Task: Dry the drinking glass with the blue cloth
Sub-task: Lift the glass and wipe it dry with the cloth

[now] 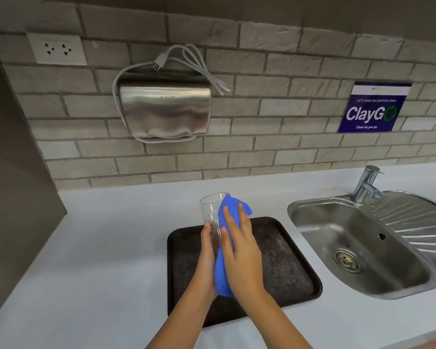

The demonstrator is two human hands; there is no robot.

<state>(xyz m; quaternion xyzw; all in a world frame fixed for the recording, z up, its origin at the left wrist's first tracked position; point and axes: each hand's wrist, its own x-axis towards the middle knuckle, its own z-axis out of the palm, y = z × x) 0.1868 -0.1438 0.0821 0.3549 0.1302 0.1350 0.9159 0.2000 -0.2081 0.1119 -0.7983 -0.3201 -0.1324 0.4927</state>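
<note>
The drinking glass [212, 210] is held above the far left corner of a dark tray [282, 268], with its long axis nearly upright and leaning slightly away from the person. Its open mouth points up and away, toward the brick wall [262, 137]. The lower part of the glass is gripped by the left hand [208, 250], whose thumb is curled round the near side of the wall of the glass; the remaining fingers are hidden behind the glass and the cloth. The base of the glass cannot be made out, being covered by the hand.

The blue cloth [224, 270] is pressed against the right side of the glass by the right hand [239, 245]. The fingers [228, 222] of that hand are laid nearly straight over the cloth, with the thumb set against the glass side. One bunch of cloth is seen beyond the fingertips, level with the rim of the glass; the other end hangs below the palm, between the two wrists. Whether any cloth is tucked inside the glass cannot be told.

Both forearms are cut off by the lower edge of the picture. To the right of the right hand a steel sink [363, 248] with a tap [366, 183] is set into the pale counter [98, 248]. On the wall beyond the hands a metal hand dryer [165, 109] is mounted, its cord looped on top, unplugged.
</note>
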